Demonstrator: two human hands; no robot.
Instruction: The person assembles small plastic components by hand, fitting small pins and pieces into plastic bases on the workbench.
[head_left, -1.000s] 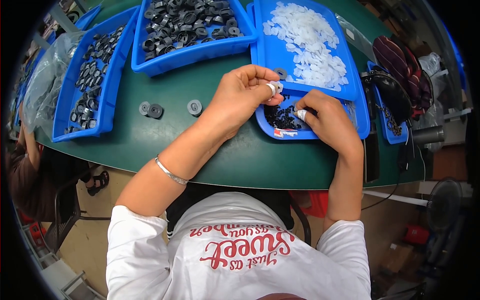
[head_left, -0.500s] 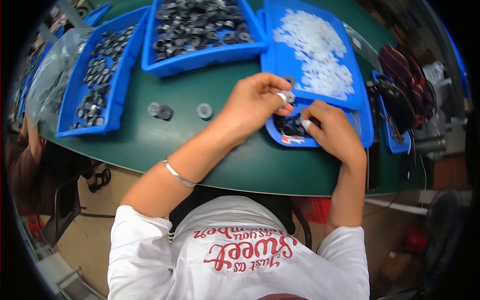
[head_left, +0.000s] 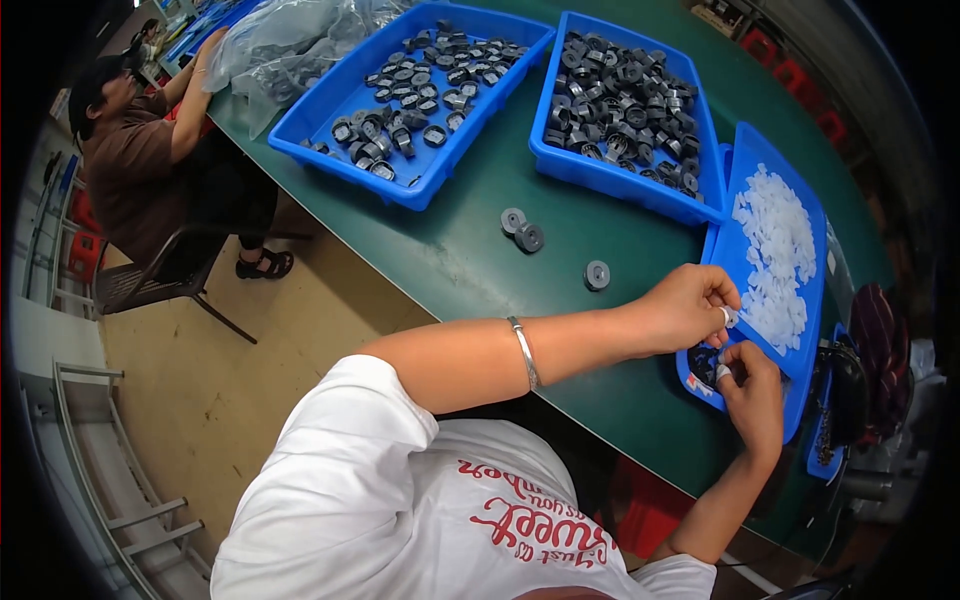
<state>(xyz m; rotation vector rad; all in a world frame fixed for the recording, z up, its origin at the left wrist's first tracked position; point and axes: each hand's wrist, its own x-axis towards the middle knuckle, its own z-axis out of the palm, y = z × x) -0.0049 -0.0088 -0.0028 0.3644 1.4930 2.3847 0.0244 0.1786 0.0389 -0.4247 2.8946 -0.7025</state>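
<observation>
Left hand (head_left: pixel 690 312) pinches a small pale piece (head_left: pixel 733 318) between thumb and fingertips in the head view, above a blue tray (head_left: pixel 793 418). Right hand (head_left: pixel 755 385) curls its fingers over small black parts (head_left: pixel 702 362) in that tray; whether it grips one is too small to tell. A slack pinch could drop the pale piece among them, and a knocked upper tray (head_left: pixel 750 152) might spill its white pieces (head_left: pixel 772 260) onto the table (head_left: pixel 450 240).
</observation>
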